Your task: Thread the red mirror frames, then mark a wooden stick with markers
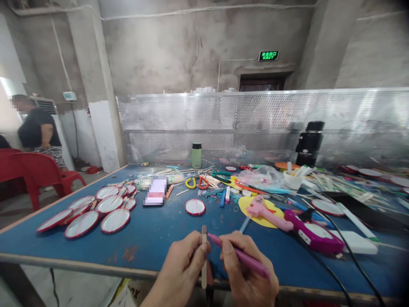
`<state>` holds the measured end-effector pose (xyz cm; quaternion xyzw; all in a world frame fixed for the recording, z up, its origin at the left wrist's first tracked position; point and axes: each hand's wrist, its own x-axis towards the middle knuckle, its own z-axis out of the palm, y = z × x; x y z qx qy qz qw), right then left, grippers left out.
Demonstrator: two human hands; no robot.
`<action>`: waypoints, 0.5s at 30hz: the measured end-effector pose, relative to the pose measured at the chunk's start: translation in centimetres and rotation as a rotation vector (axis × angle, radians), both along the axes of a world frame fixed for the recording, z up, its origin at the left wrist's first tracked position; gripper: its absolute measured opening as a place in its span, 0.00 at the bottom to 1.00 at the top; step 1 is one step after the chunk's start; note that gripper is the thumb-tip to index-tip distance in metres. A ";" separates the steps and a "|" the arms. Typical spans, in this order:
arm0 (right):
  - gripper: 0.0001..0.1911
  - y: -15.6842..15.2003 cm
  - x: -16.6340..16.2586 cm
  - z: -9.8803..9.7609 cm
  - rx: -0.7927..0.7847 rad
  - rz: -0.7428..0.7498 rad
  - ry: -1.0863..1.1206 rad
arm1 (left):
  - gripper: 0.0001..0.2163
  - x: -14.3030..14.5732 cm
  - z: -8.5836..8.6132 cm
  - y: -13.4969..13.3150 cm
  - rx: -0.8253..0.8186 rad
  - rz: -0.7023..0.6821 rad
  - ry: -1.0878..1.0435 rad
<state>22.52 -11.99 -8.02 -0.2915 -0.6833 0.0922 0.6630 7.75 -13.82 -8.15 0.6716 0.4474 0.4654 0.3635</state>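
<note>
My left hand (183,266) is closed around a pale wooden craft stick (204,256), holding it upright near the front edge of the blue table (150,238). My right hand (247,270) grips a pink marker pen (238,254) whose tip touches the upper part of the stick. A single round white disc with a red rim (195,207) lies on the table just beyond my hands.
Several red-rimmed round fans (96,209) lie at the left. A pink glue gun (265,212), a purple glue gun (315,234), scissors (197,182), a green bottle (196,155) and scattered sticks crowd the middle and right. A person stands by red chairs (38,172) at far left.
</note>
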 end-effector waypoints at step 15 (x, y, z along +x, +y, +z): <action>0.11 0.1 0.0 0.1 0.016 0.016 -0.024 | 0.17 0.1 0.1 -0.1 -0.025 0.003 -0.017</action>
